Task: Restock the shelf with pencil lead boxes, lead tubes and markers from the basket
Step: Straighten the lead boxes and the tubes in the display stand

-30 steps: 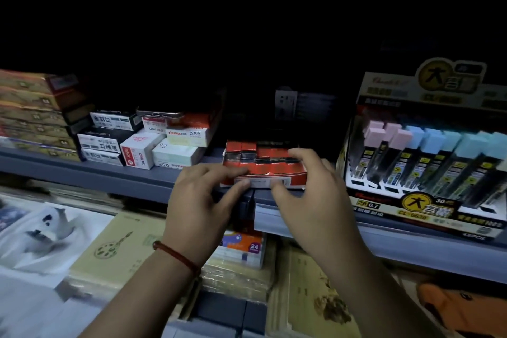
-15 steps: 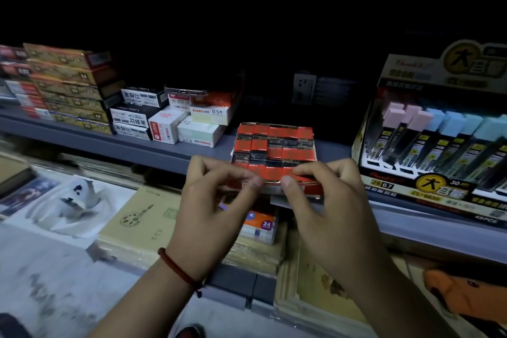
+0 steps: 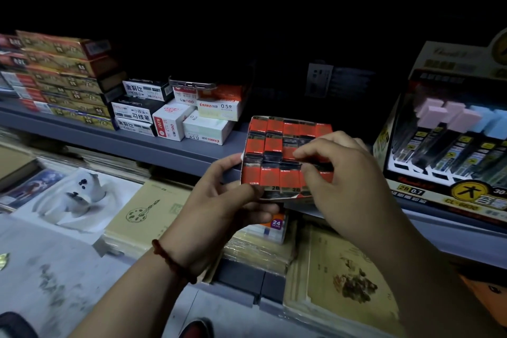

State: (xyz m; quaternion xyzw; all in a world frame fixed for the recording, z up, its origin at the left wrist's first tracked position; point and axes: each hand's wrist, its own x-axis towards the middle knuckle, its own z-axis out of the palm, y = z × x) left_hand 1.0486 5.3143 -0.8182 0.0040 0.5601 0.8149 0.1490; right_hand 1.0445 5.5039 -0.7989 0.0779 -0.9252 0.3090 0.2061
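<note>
Tray (image 3: 274, 143) of red lead boxes hangs tilted just before the shelf (image 3: 164, 147) lip. Your left hand (image 3: 219, 200) grips its near-left corner, thumb on top, and your right hand (image 3: 343, 173) curls over its right side, fingertips pinching at the middle rows. Behind it a stretch of grey shelf shows between the white boxes (image 3: 175, 123) on the left and the display (image 3: 450, 145) on the right, running back into darkness; sketchbooks (image 3: 148, 211) lie below.
</note>
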